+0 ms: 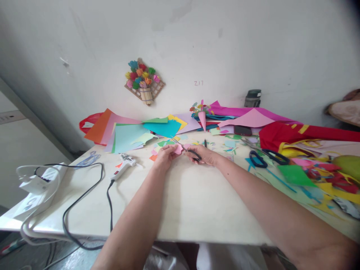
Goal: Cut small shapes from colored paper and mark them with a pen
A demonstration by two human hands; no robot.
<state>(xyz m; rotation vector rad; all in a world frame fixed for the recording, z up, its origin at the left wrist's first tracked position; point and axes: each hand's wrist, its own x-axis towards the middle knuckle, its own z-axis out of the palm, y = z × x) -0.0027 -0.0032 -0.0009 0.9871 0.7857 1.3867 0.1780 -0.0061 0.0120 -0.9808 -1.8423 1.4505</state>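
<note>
Bare forearms (143, 210) reach across a pale table (194, 210), the left hand (165, 154) closed in a pinch on a pink paper piece (179, 149), the right hand (207, 154) curled around black-handled scissors (197, 153) just beside it. Colored scraps (161, 143) lie beyond; a glue gun (122, 168) rests leftward, larger blue-handled scissors (251, 158) to the right.

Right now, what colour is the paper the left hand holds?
The paper is pink, clearest in the head view.
</note>
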